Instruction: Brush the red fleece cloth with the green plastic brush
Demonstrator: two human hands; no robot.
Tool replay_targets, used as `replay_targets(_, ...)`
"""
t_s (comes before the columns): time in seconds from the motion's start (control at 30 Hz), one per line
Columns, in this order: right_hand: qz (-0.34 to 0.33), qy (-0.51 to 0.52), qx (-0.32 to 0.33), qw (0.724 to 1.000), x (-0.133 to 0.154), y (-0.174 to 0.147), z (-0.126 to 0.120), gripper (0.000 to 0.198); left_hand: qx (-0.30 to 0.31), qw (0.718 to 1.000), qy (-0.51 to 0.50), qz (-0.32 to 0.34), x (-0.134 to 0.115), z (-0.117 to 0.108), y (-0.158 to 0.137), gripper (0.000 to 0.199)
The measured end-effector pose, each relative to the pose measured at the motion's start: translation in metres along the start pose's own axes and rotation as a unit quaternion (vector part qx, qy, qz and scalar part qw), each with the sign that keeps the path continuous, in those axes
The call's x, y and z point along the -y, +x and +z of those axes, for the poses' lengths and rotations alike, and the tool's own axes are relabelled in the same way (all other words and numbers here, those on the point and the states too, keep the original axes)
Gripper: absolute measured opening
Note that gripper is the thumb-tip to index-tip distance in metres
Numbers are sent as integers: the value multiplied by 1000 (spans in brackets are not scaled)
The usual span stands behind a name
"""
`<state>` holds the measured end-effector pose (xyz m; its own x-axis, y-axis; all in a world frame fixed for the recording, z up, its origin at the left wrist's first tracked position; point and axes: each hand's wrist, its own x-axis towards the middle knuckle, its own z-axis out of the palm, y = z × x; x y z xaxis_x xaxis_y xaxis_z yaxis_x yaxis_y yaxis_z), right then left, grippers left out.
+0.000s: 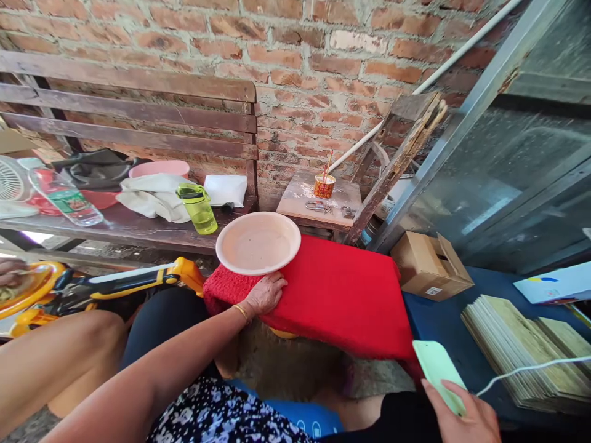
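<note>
Your left hand (pixel 266 295) rests on the red-covered surface (pixel 341 295), just beside the basin (pixel 258 243); its fingers bend, but whether they grip cannot be told. Well apart, at lower right, what looks like your right hand (pixel 462 409) is closed around a pale green phone (pixel 438 369), near a cord (pixel 530 370). The step seems a quiet hold; moving the phone would call for cord slack. At left, another person's hand (pixel 12 274) is cut off; any join between cord and phone is hidden.
</note>
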<state>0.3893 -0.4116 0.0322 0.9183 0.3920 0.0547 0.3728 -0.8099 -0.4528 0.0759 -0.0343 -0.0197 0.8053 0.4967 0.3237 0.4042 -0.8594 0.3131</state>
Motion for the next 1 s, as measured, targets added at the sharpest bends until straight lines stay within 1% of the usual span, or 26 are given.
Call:
replay_targets(0.07,-111,65,5,992,31,-15,18,57,-1,1000,-2,-1,-1,0,0,32)
replay_targets(0.13,-212,87,42,973,56,-25,37,52,-2,1000,-5,-1,-1,-1,0,33)
replay_targets(0.17,-245,79,60,964,63,-26,42,48,-4,1000,-5,0,-1,0,0,33)
replay_targets(0.2,-262,65,69,960,64,-25,44,46,-7,1000,-5,1,-1,0,0,33)
replay_targets(0.23,-261,47,67,962,59,-21,42,45,-11,1000,-3,3,-1,1,0,33)
replay_targets(0.27,-239,27,53,969,51,-16,35,45,-14,1000,-1,5,-1,1,0,32)
replay_targets(0.3,-201,6,32,979,39,-10,27,46,-17,1000,0,5,0,2,0,32)
replay_targets(0.37,-99,-39,-17,994,14,2,6,50,-18,1000,-3,3,0,3,0,32)
replay_targets(0.4,-52,-59,-37,996,4,6,-2,52,-16,1000,-6,1,0,3,0,32)
replay_targets(0.43,-23,-68,-48,996,-1,7,-8,53,-15,1000,-9,-2,0,3,0,33)
replay_targets(0.47,-15,-63,-51,997,-3,7,-10,55,-13,1000,-11,-4,1,4,0,33)
replay_targets(0.5,-27,-44,-46,998,1,5,-7,55,-11,1000,-11,-5,1,3,0,33)
replay_targets(0.57,-88,18,-21,996,18,-4,7,55,-11,1000,-9,-6,0,3,0,34)
replay_targets(0.63,-158,66,16,985,41,-14,27,52,-14,1000,-3,-2,-1,2,1,33)
replay_targets(0.7,-208,70,54,974,54,-19,40,48,-18,1000,2,1,-2,1,1,32)
replay_targets(0.73,-215,60,65,973,54,-19,41,47,-19,1000,4,2,-3,0,1,31)
replay_targets(0.77,-205,46,65,976,50,-17,39,47,-19,1000,4,1,-4,-1,1,31)
replay_targets(0.8,-178,29,55,982,42,-13,34,48,-18,1000,4,-1,-4,-1,2,31)
replay_targets(0.87,-95,-10,6,995,22,-3,18,53,-12,1000,4,-6,-4,-2,2,32)
replay_targets(0.9,-57,-27,-23,998,14,1,11,55,-9,1000,3,-8,-4,-2,2,32)
replay_targets(0.93,-35,-38,-46,998,8,4,5,56,-6,1000,1,-9,-4,-2,2,32)
replay_targets(0.97,-30,-39,-61,997,6,5,3,56,-5,1000,-1,-9,-4,-2,2,32)
replay_targets(1.0,-40,-28,-65,997,9,4,3,55,-5,1000,-3,-9,-3,-2,2,32)
